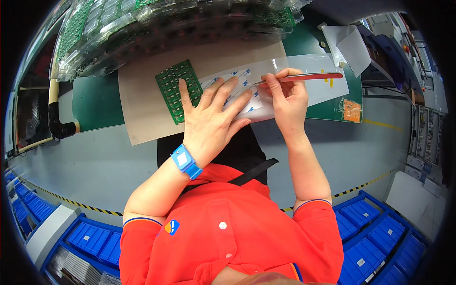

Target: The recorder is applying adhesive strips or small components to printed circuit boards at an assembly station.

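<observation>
Right grip (290, 102): narrow, thumb and fingers pinched on red-handled tweezers (316, 76). The handle extends to the right past the fingers; the slim end points left, toward the left index fingertip. Whether the tip touches the surface below cannot be told.

Left grip (206, 118): spread flat, fingers fanned, nothing pinched. The palm faces down and covers part of a white sheet with blue print (241, 80). The sheet's visible portions lie beyond the left fingertips and between the two grips, just left of the right grip.

A green circuit board (173, 90) lies just beside the left grip, on its left and ahead of it; the little finger lies over the board's face. The board sits tilted on a brown mat (142, 76), well apart from the right grip.

A translucent sheet (316, 66) extends ahead and to the right of the right grip, across the green table (95, 102). Clear trays (156, 33) holding green boards are stacked ahead of the left grip. A blue wrist strap (185, 160) is worn just behind it.
</observation>
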`<move>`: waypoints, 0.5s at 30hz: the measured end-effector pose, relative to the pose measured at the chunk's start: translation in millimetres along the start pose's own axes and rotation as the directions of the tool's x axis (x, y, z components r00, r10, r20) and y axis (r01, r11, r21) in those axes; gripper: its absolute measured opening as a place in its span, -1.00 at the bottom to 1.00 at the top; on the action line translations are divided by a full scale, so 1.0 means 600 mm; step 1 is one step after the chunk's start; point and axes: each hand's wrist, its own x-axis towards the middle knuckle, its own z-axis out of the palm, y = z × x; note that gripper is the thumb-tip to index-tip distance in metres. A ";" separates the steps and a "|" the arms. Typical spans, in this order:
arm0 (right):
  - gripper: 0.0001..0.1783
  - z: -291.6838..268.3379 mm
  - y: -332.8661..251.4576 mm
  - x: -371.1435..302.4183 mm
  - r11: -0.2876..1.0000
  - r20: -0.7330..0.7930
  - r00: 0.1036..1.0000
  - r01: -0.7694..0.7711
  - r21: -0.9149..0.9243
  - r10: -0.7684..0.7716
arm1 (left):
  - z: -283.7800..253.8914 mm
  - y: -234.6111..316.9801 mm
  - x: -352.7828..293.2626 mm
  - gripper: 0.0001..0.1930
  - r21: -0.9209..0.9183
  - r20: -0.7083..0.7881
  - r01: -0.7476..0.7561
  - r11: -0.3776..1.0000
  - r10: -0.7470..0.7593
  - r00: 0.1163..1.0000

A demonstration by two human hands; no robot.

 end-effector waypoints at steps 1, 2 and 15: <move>-0.82 0.000 0.000 0.001 1.000 0.000 1.000 0.000 0.001 0.000 | 0.000 0.001 0.001 -0.47 0.001 0.000 0.000 1.000 0.000 1.000; -0.82 0.000 0.001 0.000 0.999 0.002 0.999 0.041 -0.021 -0.041 | 0.000 0.001 0.001 -0.48 0.001 0.002 0.004 1.000 -0.004 1.000; -0.81 -0.025 -0.017 -0.007 0.956 -0.165 0.986 0.057 0.288 -0.010 | -0.079 -0.065 -0.030 -0.16 -0.187 0.010 -0.096 0.978 0.100 0.995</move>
